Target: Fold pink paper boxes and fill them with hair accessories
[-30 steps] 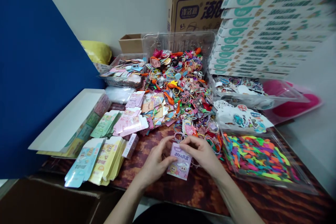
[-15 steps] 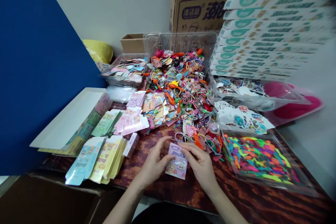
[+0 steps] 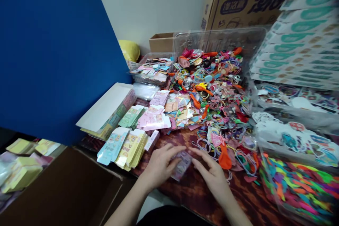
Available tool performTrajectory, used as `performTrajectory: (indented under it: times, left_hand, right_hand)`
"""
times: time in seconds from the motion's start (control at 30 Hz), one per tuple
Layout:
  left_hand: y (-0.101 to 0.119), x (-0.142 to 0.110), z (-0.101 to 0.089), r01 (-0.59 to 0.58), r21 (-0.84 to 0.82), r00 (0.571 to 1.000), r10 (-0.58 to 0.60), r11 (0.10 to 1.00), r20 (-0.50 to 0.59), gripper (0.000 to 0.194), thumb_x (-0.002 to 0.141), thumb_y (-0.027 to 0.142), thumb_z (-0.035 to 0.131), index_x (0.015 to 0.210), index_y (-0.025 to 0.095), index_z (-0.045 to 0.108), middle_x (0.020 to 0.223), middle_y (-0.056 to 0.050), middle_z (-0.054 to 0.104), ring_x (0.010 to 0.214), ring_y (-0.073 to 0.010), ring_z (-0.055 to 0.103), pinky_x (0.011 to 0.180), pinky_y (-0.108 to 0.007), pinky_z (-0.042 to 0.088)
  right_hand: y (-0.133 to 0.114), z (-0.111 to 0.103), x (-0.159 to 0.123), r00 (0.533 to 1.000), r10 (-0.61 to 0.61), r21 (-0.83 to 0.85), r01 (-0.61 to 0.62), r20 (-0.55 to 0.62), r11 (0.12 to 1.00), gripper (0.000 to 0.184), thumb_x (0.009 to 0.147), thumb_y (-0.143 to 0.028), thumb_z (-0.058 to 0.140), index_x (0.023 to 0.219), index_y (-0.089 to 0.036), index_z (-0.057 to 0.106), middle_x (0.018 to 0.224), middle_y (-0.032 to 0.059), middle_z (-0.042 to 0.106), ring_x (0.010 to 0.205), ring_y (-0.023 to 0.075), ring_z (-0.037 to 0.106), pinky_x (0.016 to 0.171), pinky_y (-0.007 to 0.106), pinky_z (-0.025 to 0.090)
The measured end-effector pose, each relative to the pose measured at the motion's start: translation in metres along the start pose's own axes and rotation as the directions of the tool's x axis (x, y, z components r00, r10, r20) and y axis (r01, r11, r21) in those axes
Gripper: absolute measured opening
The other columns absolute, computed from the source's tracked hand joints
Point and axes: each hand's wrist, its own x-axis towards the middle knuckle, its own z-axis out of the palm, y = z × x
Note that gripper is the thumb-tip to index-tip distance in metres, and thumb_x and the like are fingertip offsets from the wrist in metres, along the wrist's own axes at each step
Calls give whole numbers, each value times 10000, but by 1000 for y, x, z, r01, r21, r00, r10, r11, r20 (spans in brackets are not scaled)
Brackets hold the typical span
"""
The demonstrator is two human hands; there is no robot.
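My left hand and my right hand are low over a brown wood-patterned table top. A small lilac printed paper packet, blurred by motion, lies tilted between them. My left fingertips press on its left side. My right fingers are spread beside its right edge. Behind my hands sits a heap of hair ties, orange balloons and small trinkets. Flat yellow and pale blue printed paper packets are stacked to the left of my left hand.
Pink cards and paper scraps lie by the heap. Clear plastic tubs hold stickers and coloured pieces on the right, under a tall stack of printed flat cartons. A blue board stands left, above an open brown carton.
The whole view has swung, so everything sits further right. The packet has tilted and blurred, and my right fingers have spread. The open carton with yellow packets has come into view at lower left.
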Motion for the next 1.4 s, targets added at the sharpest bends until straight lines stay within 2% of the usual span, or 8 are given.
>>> performTrajectory:
  times: [0.1,0.2,0.33,0.7,0.83,1.0,1.13,1.4]
  left_hand:
    - [-7,-5,-12,110,361,989,-67,926,-131,425,936,181,479,1342,276,564,1090,-98,652,984,-260,616,860,-399,508]
    - [-23,-9,-10,220,531,955,-69,818,-288,532,841,63,513,1336,253,557,1331,-142,547,1246,-343,493,1010,-530,430]
    - [-43,-14,3,255,568,941,-66,782,-331,776,743,-3,532,1464,239,376,1546,-162,335,1421,-359,318,1110,-589,324]
    - [-49,-18,11,277,549,919,-52,789,-390,616,842,-4,432,1409,234,452,1466,-151,467,1343,-312,438,1160,-673,171]
    - [-43,-7,-19,219,392,894,-23,893,-447,483,894,119,507,1361,241,491,1467,-129,471,1357,-289,425,1168,-628,204]
    - [-40,3,-67,240,198,807,-82,950,-584,198,930,215,505,1075,188,636,1192,-99,653,1161,-253,569,1070,-484,396]
    - [-43,13,-79,259,202,856,-127,945,-502,178,924,222,514,1037,192,649,1130,-83,681,1110,-242,596,998,-412,451]
    - [-62,100,-116,293,259,912,-188,920,-364,193,838,161,595,1010,164,685,1077,-105,720,1023,-268,651,924,-385,486]
  right_hand:
    - [7,7,0,996,92,6,-92,16,996,375,849,-511,632,1092,-243,732,1109,98,731,986,281,686,891,422,552]
    - [11,10,0,990,114,-23,-112,78,993,348,831,-524,634,971,-229,756,990,95,754,906,278,700,811,393,571]
    - [9,13,7,986,137,-16,-136,100,991,333,827,-506,631,966,-229,751,919,82,759,824,261,702,681,347,572]
    - [6,38,40,969,138,12,-143,207,990,269,805,-419,621,932,-204,721,855,53,736,724,217,672,664,326,533]
    - [10,35,34,961,170,-30,-168,219,985,271,796,-410,607,927,-199,715,846,61,746,709,221,675,660,330,515]
    - [7,33,37,955,189,-84,-174,230,981,301,818,-411,558,963,-188,699,861,72,745,710,224,675,626,320,503]
    - [5,44,41,937,170,-189,-116,304,975,282,829,-376,544,968,-195,709,894,64,752,801,236,688,724,333,510]
    - [3,61,46,911,142,-202,-67,387,977,246,807,-302,545,943,-181,711,892,64,754,816,235,690,762,338,509]
